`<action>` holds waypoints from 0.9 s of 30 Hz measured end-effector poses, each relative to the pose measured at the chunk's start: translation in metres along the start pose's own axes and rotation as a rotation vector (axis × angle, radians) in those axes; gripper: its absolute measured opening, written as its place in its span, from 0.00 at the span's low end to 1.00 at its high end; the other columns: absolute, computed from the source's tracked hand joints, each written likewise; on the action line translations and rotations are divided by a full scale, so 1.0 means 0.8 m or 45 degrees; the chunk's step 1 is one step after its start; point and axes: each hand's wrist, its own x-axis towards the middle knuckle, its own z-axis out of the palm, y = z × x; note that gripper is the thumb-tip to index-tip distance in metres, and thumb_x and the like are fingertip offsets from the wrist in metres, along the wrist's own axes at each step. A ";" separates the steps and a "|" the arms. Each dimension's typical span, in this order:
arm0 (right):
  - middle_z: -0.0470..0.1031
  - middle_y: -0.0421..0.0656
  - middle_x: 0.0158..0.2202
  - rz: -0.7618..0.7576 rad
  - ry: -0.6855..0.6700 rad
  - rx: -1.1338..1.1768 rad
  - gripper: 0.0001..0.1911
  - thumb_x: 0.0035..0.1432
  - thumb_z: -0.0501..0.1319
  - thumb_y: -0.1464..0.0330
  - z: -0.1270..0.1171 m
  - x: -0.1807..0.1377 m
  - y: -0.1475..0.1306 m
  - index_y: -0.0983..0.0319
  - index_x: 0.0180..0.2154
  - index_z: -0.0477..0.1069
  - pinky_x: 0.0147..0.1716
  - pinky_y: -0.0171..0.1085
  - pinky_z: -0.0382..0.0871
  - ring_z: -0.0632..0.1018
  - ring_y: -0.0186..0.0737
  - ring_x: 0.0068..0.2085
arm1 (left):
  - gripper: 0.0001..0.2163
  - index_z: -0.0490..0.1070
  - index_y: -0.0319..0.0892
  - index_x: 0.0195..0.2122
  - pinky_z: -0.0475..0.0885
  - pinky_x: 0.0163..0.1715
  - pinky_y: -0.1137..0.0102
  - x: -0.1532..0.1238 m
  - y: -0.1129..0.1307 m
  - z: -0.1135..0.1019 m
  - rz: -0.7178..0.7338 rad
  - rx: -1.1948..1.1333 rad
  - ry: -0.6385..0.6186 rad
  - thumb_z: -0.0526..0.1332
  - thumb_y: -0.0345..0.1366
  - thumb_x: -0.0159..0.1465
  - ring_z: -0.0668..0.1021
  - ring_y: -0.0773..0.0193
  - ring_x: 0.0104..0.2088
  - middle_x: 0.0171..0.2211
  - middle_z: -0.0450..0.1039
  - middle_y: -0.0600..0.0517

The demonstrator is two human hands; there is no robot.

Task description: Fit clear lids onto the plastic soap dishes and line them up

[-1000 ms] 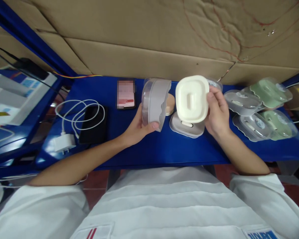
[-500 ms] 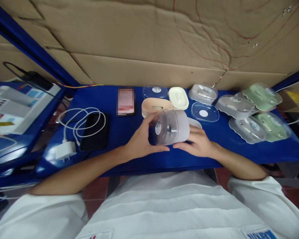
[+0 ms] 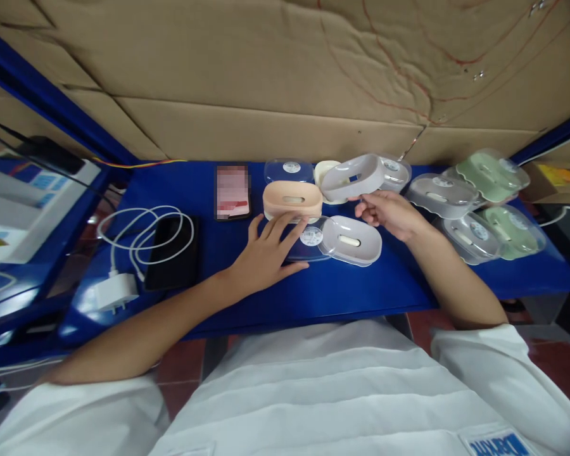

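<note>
My left hand (image 3: 273,256) has its fingers spread at the left edge of a clear lid (image 3: 311,239) with a round sticker, just in front of a peach oval soap dish (image 3: 292,197). Whether the fingertips touch the lid or the peach dish I cannot tell. My right hand (image 3: 392,212) pinches the near rim of a grey slotted soap dish (image 3: 354,180), which tilts above a partly hidden cream dish (image 3: 323,171). Between the hands a shallow grey tray (image 3: 361,234) with a pale oblong insert overlaps the lid.
Behind the peach dish lies another clear lid (image 3: 282,172). Several lidded grey dishes (image 3: 444,195) and green dishes (image 3: 513,234) stand at the right. A phone (image 3: 232,193), a white cable with charger (image 3: 117,290) and a dark flat device (image 3: 175,253) lie left; cardboard (image 3: 247,120) walls the back.
The grey dish and clear lid, held together between both hands before, are now apart. The lid rests on the table by my left hand; my right hand has carried the dish back.
</note>
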 end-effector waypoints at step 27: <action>0.62 0.59 0.75 -0.535 0.573 -1.398 0.36 0.73 0.62 0.54 -0.086 -0.035 -0.016 0.62 0.74 0.59 0.73 0.47 0.55 0.63 0.52 0.75 | 0.29 0.57 0.47 0.78 0.59 0.72 0.37 -0.001 0.001 -0.003 0.206 0.052 -0.070 0.57 0.44 0.79 0.61 0.36 0.77 0.78 0.53 0.33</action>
